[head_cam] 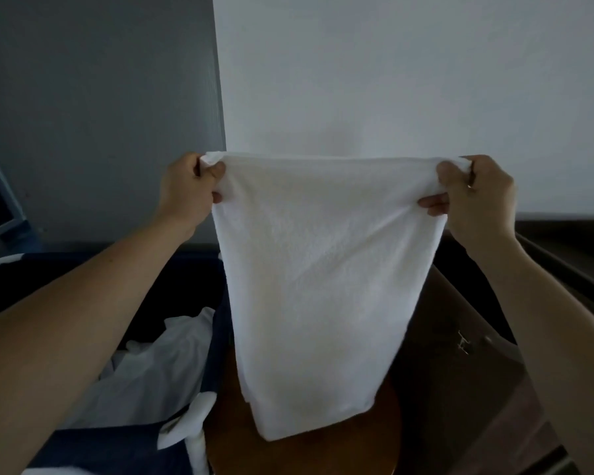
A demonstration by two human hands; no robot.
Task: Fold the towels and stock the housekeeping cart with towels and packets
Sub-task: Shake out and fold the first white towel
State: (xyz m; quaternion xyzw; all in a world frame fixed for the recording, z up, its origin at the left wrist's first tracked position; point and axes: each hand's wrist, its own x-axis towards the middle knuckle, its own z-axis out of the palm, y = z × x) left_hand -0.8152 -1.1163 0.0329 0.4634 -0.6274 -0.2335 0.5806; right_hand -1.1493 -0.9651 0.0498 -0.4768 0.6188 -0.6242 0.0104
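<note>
A white terry towel [326, 286] hangs stretched between both hands, left hand [186, 192] and right hand [477, 197] each pinching a top corner, its lower edge above a round wooden tabletop [384, 437]. Crumpled white linen [158, 368] lies lower left.

One towel [323, 269], two hands — left hand [186, 190], right hand [480, 197] — one white heap [151, 365], one round wooden top [306, 454]
</note>
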